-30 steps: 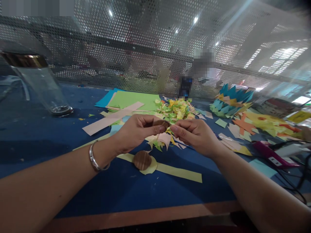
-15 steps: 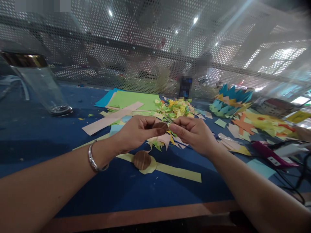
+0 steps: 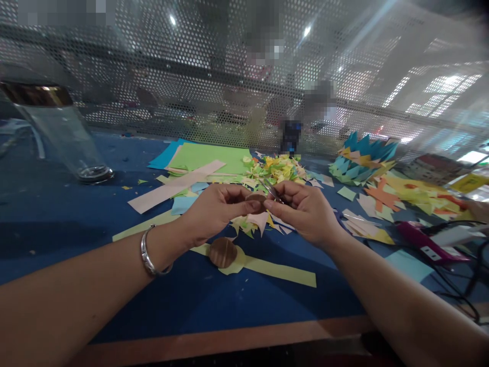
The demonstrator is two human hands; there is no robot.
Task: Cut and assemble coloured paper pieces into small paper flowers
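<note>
My left hand (image 3: 212,210), with a silver bangle at the wrist, pinches a small brown round piece (image 3: 255,197) between thumb and fingers. Closed around a pair of small metal scissors (image 3: 272,190), my right hand (image 3: 305,210) meets it, thumb tip at the piece's edge. The blades point up and away; the handles are mostly hidden in the fingers. Below the hands, a brown disc (image 3: 222,253) lies over the round middle of a pale yellow paper strip (image 3: 282,271) on the blue table (image 3: 183,306).
Behind the hands is a heap of paper scraps (image 3: 280,168), with green sheets (image 3: 217,155) and a pink strip (image 3: 178,186) to its left. A glass bottle (image 3: 72,137) stands far left. At right are a zigzag paper crown (image 3: 362,158), a purple power strip (image 3: 428,242) and black cables.
The scissors in my right hand have turned, so the blades now show more clearly and point further up. The brown piece in my left hand has tilted slightly. The strip and disc stay put.
</note>
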